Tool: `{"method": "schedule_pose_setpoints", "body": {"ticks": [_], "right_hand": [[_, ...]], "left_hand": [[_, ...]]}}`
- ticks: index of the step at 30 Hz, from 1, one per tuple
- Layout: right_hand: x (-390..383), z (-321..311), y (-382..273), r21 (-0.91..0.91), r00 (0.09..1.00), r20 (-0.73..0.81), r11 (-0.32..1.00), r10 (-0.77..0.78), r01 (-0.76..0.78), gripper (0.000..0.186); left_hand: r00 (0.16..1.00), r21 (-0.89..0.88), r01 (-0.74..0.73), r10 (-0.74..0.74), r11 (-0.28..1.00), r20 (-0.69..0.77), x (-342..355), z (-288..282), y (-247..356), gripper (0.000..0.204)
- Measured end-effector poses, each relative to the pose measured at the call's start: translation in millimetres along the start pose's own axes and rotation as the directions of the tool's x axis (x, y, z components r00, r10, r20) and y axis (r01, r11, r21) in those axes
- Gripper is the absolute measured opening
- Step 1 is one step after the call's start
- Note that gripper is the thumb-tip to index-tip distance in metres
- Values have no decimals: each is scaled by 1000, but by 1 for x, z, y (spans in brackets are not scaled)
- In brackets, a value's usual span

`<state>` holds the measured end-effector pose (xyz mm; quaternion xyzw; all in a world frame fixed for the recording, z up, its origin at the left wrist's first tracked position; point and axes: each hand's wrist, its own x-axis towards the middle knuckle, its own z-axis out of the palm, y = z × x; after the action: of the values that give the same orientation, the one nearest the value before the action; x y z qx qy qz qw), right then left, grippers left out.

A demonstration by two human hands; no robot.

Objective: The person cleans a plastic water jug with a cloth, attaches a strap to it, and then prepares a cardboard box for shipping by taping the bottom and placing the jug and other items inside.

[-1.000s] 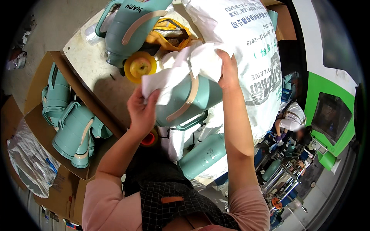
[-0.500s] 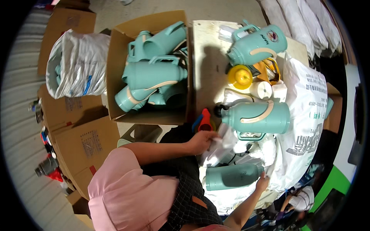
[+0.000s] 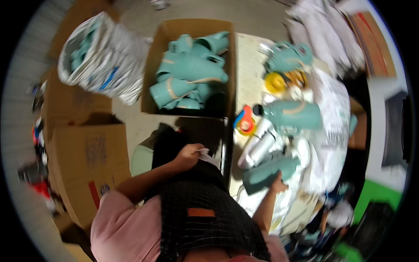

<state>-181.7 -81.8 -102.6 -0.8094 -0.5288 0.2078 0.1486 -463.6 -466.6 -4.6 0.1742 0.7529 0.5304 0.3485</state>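
Observation:
My left hand is closed in front of my lap, pinching a thin whitish scrap of plastic film. My right hand grips the side of a teal thermos flask that lies tilted on the near part of the table; blur softens its fingers. Just beyond that flask lie silvery-white cylinders. A second teal flask with a beige strap and a black end lies farther back. Beside its black end is a red, blue and orange tape dispenser.
An open carton of teal flasks stands beyond my lap, left of the table. At far left are a white sack and brown cartons. More teal flasks, a yellow round object and a large white sack bound the right side.
My left hand has moved left, away from the table, with the whitish film. My right hand has shifted along the near flask, which now lies more tilted. The whole view has turned.

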Motion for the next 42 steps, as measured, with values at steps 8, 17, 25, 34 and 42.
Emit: {"method": "schedule_pose_setpoints", "body": {"ticks": [8, 17, 25, 34, 42], "right_hand": [[-64, 28, 20, -60, 968, -228, 991, 103, -120, 103], [-34, 90, 158, 759, 765, 644, 151, -32, -633, 57], [-94, -8, -72, 647, 978, -189, 761, 91, 54, 41], [-517, 43, -244, 901, 700, 331, 432, -633, -35, 48], [-1004, 178, -364, 276, -502, 544, 708, -673, -650, 42]], "left_hand": [[952, -135, 260, -277, 956, -129, -105, -108, -94, 27], [739, -699, 180, -564, 692, -369, -136, -182, -152, 26], [972, -165, 66, -101, 984, -211, -75, -204, -76, 13], [922, -254, 268, -324, 929, -211, -112, -361, -164, 24], [771, -465, 69, -343, 883, -537, -198, -562, -242, 27]]}}
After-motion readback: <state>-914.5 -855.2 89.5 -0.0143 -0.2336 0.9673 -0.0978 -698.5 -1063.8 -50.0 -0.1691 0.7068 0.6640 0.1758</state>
